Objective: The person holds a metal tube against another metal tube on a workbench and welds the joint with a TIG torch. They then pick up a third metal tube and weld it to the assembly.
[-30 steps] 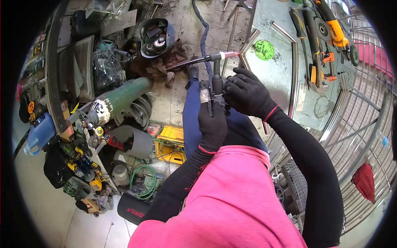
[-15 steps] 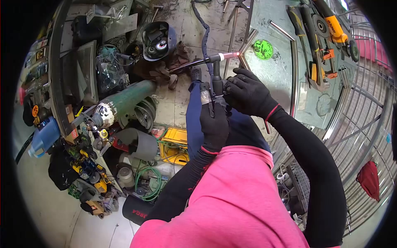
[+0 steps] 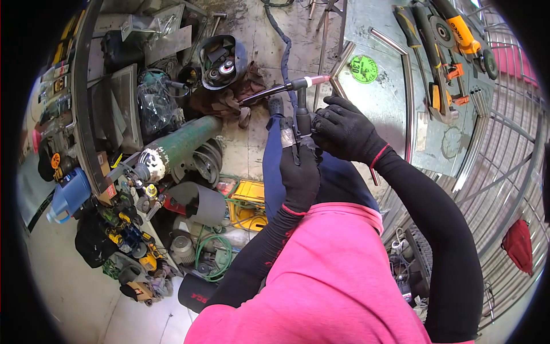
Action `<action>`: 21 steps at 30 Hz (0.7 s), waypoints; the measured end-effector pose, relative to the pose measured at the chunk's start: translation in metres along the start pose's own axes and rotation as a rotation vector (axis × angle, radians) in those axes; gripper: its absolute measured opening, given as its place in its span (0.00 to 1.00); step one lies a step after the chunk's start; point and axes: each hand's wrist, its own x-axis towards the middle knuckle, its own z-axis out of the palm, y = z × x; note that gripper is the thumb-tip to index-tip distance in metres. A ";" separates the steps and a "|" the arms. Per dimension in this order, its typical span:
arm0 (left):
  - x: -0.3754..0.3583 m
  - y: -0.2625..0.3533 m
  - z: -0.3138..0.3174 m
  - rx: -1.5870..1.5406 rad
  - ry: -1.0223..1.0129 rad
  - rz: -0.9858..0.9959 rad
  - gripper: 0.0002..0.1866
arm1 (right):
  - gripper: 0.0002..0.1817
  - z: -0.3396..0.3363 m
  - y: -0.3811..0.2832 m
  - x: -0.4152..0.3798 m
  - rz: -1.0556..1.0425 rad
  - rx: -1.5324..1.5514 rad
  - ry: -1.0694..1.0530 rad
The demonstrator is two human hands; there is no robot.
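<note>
A black welding torch [image 3: 302, 109] with a pinkish nozzle [image 3: 318, 80] stands upright in front of my body, its long black back cap pointing left. Wrapped around the torch's lower handle is my left hand [image 3: 299, 175], in a black glove. My right hand [image 3: 345, 129], also gloved in black, is closed beside the handle with curled fingers touching it; whether it pinches anything small is hidden. Just right of the nozzle tip is a bent metal tube [image 3: 339, 69] near a round green sticker [image 3: 364, 69] on the metal table [image 3: 389, 103].
Grinders [image 3: 461, 34] and clamps [image 3: 456, 71] lie at the table's right. A green gas cylinder [image 3: 186, 139], a bucket of discs [image 3: 222, 60], brown cloth [image 3: 217, 103] and a yellow case [image 3: 247, 215] are on the left. Wire mesh [image 3: 510, 155] stands at the right.
The view has shifted slightly, moving the surroundings on the left a little rightward. Both hands and the torch keep nearly the same pose.
</note>
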 end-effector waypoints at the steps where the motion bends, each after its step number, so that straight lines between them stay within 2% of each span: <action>1: 0.000 0.001 0.001 0.001 0.023 0.022 0.23 | 0.17 0.000 0.000 0.000 -0.002 0.004 -0.002; 4: -0.002 0.005 0.002 -0.067 0.014 -0.042 0.24 | 0.15 0.000 0.001 0.001 -0.013 -0.026 0.011; 5: -0.004 -0.001 0.004 -0.132 0.039 0.025 0.21 | 0.14 0.004 -0.002 -0.015 -0.012 -0.180 0.021; 7: -0.003 -0.003 0.004 -0.250 0.032 -0.014 0.10 | 0.14 0.005 -0.004 -0.015 0.044 -0.153 0.042; 10: -0.003 0.001 0.002 0.130 0.064 0.094 0.10 | 0.13 0.001 0.000 0.001 -0.001 -0.024 0.039; 13: -0.002 0.003 0.008 0.016 0.112 0.110 0.11 | 0.16 0.000 0.000 -0.001 0.001 0.000 -0.008; 21: -0.003 0.007 0.009 0.077 0.094 0.107 0.10 | 0.15 0.000 0.000 0.000 -0.016 -0.012 0.031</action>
